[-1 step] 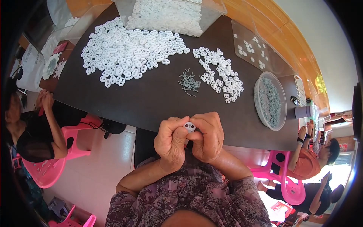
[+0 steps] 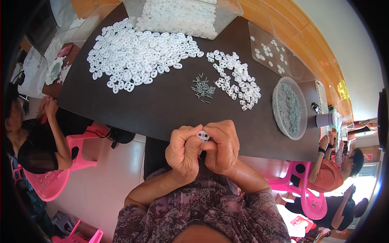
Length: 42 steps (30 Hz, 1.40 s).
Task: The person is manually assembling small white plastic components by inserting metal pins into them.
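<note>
Just off the table's near edge, my left hand (image 2: 184, 152) and my right hand (image 2: 222, 146) meet in front of me. Both are closed, pinching one small white plastic piece with holes (image 2: 203, 136) between thumbs and fingertips. Its lower part and edges are partly hidden by my fingers. Ahead of my hands on the dark table (image 2: 162, 109) lies a small heap of grey screws (image 2: 203, 88). To its right is a scattered group of small white plastic pieces (image 2: 239, 77). A much bigger pile of white oval plastic pieces with holes (image 2: 129, 54) spreads at the far left.
A clear bin of white pieces (image 2: 178, 18) stands at the back. At the right are a round clear tub of grey screws (image 2: 289, 107), a clear tray with a few white pieces (image 2: 267, 50) and a cup (image 2: 325, 120). People sit on pink chairs (image 2: 77, 146) at both sides.
</note>
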Each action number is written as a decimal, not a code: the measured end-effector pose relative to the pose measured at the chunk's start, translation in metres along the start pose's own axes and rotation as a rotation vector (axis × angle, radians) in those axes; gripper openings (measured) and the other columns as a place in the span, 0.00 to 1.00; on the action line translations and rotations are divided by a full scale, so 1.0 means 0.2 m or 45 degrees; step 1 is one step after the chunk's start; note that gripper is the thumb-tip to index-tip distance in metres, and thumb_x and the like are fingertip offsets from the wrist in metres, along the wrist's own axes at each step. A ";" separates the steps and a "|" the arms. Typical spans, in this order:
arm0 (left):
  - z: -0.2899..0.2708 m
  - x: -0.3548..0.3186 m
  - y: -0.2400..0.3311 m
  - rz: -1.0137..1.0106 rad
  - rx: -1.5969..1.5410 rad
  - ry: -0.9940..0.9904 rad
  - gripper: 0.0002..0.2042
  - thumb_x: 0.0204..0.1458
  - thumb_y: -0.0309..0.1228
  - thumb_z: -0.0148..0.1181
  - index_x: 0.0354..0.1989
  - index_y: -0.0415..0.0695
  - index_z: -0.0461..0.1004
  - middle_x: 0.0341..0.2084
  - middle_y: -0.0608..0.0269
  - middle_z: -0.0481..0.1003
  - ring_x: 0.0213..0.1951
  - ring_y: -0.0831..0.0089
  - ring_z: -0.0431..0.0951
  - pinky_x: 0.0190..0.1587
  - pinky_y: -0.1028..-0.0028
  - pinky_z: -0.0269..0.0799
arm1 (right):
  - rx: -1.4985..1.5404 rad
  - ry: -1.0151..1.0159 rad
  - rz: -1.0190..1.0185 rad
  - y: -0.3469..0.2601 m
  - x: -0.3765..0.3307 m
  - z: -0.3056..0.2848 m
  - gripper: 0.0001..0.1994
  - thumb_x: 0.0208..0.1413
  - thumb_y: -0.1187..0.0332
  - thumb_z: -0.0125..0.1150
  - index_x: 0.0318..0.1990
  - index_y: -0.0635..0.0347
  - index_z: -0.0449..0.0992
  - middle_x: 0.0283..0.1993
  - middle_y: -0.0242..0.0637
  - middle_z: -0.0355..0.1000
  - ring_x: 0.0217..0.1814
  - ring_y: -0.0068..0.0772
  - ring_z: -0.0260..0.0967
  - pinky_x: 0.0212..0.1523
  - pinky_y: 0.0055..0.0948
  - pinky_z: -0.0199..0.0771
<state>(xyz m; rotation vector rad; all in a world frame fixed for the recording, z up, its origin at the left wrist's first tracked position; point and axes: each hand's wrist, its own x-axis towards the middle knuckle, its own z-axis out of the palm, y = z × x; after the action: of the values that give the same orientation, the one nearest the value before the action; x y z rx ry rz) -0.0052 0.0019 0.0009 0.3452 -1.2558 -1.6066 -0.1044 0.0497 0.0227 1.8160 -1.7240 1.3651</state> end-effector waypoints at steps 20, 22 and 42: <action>0.02 0.02 -0.01 0.096 0.275 0.005 0.08 0.62 0.26 0.48 0.44 0.35 0.69 0.27 0.65 0.69 0.24 0.83 0.65 0.25 0.83 0.62 | 0.055 0.027 0.024 0.04 0.00 0.00 0.11 0.48 0.76 0.64 0.39 0.67 0.71 0.31 0.41 0.70 0.26 0.38 0.65 0.25 0.30 0.66; 0.03 0.06 -0.01 0.027 0.340 -0.013 0.07 0.61 0.25 0.50 0.43 0.37 0.72 0.26 0.65 0.70 0.23 0.82 0.67 0.24 0.82 0.63 | 0.044 -0.013 0.079 0.08 0.00 -0.06 0.11 0.47 0.77 0.65 0.38 0.65 0.71 0.31 0.40 0.71 0.27 0.38 0.66 0.26 0.30 0.66; -0.01 0.44 -0.17 0.646 1.497 -0.635 0.06 0.33 0.20 0.59 0.21 0.42 0.69 0.23 0.58 0.63 0.28 0.61 0.67 0.31 0.64 0.61 | -1.097 0.113 0.536 1.23 0.80 -1.06 0.10 0.45 0.66 0.63 0.35 0.60 0.79 0.30 0.45 0.76 0.37 0.48 0.74 0.38 0.41 0.70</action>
<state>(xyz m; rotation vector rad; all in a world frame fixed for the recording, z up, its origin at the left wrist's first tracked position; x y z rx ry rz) -0.0604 -0.0749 0.0015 0.2904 -2.3712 -0.3783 -0.4403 0.0498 0.1599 0.9396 -2.2299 0.5999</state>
